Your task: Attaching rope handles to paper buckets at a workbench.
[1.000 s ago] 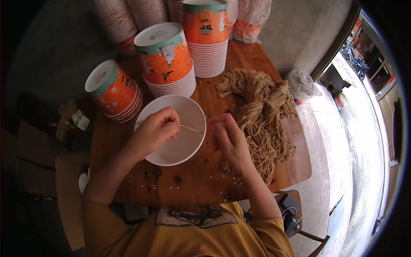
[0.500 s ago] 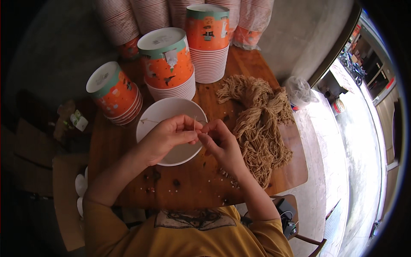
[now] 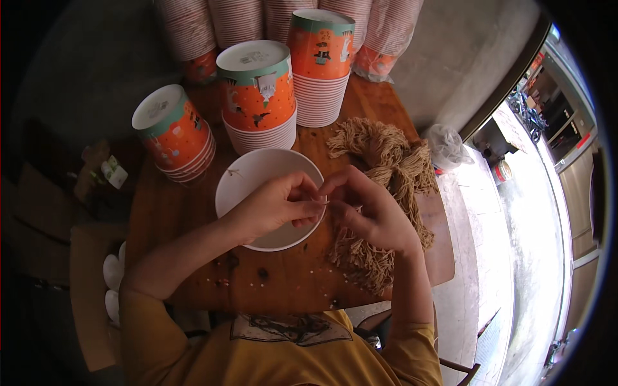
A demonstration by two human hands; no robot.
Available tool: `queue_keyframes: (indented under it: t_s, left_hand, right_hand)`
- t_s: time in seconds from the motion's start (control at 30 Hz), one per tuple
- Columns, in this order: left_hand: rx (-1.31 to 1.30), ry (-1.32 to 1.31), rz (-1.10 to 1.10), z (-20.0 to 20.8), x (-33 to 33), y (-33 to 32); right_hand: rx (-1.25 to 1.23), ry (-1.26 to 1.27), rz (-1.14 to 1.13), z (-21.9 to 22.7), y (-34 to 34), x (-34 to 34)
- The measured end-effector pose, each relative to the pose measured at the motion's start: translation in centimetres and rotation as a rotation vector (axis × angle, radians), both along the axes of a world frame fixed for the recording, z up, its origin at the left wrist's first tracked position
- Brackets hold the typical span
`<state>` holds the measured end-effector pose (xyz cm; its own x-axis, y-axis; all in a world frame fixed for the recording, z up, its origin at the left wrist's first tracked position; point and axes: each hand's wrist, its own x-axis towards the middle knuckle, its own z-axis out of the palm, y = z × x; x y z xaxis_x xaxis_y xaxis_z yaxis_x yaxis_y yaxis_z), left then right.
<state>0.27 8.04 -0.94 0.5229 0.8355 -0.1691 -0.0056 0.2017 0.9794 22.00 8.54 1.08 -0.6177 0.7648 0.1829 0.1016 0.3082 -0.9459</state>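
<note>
Head view, looking down from where I sit watching: nearest the lens is a yellow shirt (image 3: 283,354), with both forearms rising from it onto a small wooden table (image 3: 283,283); dark specks and pale crumbs dot the wood just ahead of the shirt. My left hand (image 3: 273,206) lies over a white paper bowl (image 3: 251,174), its fingers curled and pinched together at the bowl's right rim; my right hand (image 3: 370,209) meets it there, fingertips closed too, and both seem clamped on a thin strand, though it is too fine for me to make out. Under and beyond the right hand spreads a heap of tan twine pieces (image 3: 386,161); past the bowl stand three stacks of orange printed paper cups (image 3: 257,93), upside down; farthest back lean sleeves of more cups (image 3: 212,26) against the grey wall.
</note>
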Motion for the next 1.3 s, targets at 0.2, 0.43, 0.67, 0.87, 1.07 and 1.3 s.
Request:
queue_keyframes:
  t_s: [0.2, 0.43, 0.67, 0.87, 1.07, 1.3]
  left_hand:
    - [0.001, 0.031, -0.070, -0.4, 0.3, -0.2]
    - [0.027, 0.018, -0.080, -1.0, 0.5, -0.4]
    - [0.060, -0.042, -0.069, -0.9, 0.7, -0.6]
    - [0.103, -0.008, -0.125, -0.6, 1.2, -0.9]
    - [0.053, -0.024, -0.118, -0.6, 1.3, -0.8]
    - [-0.114, -0.106, -0.085, -0.2, 1.1, -0.1]
  right_hand:
    - [0.108, -0.059, 0.071, 0.9, 1.4, -1.2]
    - [0.089, -0.033, -0.022, -1.2, 2.5, -1.4]
    - [0.269, -0.004, -0.074, 0.7, 2.7, -0.6]
    - [0.636, -0.141, 0.126, 1.9, 3.4, -1.4]
    - [0.650, -0.197, -0.038, -0.3, 3.4, -1.3]
    - [0.231, -0.014, -0.181, -4.1, 0.1, 2.9]
